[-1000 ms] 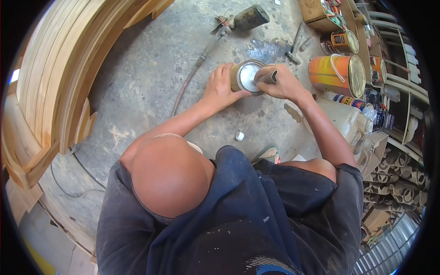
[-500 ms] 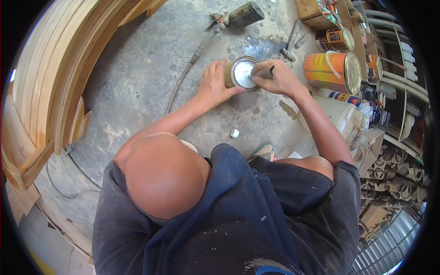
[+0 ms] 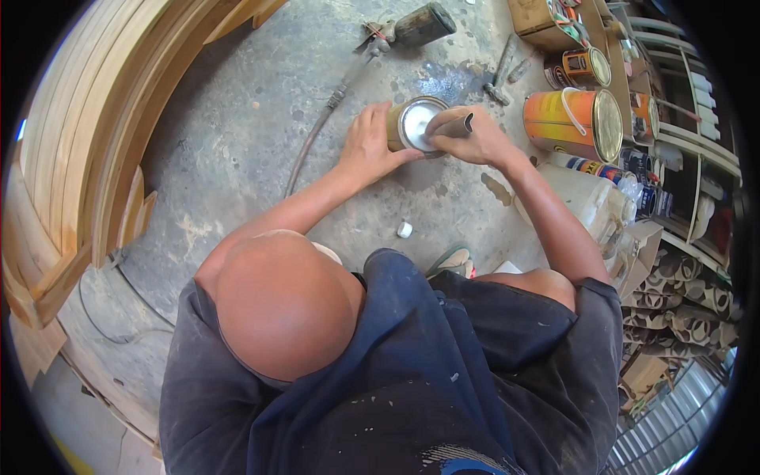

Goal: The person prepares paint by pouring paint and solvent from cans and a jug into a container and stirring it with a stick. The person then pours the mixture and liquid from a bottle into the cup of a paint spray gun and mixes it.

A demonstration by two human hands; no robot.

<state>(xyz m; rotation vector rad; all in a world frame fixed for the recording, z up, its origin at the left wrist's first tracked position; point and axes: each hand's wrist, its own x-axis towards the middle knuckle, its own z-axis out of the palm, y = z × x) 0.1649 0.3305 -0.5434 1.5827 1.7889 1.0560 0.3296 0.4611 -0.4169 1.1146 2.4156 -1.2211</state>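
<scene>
A metal can (image 3: 400,127) with a whitish, shiny inside stands on the concrete floor (image 3: 261,134) between my hands. My left hand (image 3: 370,146) is wrapped against the can's left side, with the thumb at its near rim. Folded brown sheet material (image 3: 457,126) is pinched in my right hand (image 3: 475,141), whose fingers are at the can's opening. What touches the inside of the can is hidden by those fingers. A small white cap (image 3: 404,229) lies on the floor nearer to my knees.
Curved wooden pieces (image 3: 95,119) stand at the left. A hose (image 3: 313,138) leads to a spray gun with a dark cup (image 3: 425,26). On the right are an orange bucket (image 3: 562,124), smaller cans (image 3: 587,66), a cardboard box (image 3: 546,24) and a translucent jug (image 3: 578,194).
The view has shifted slightly, so the scene sits a little further left. My right hand has moved slightly over the can's opening, while my left hand keeps its place on the can.
</scene>
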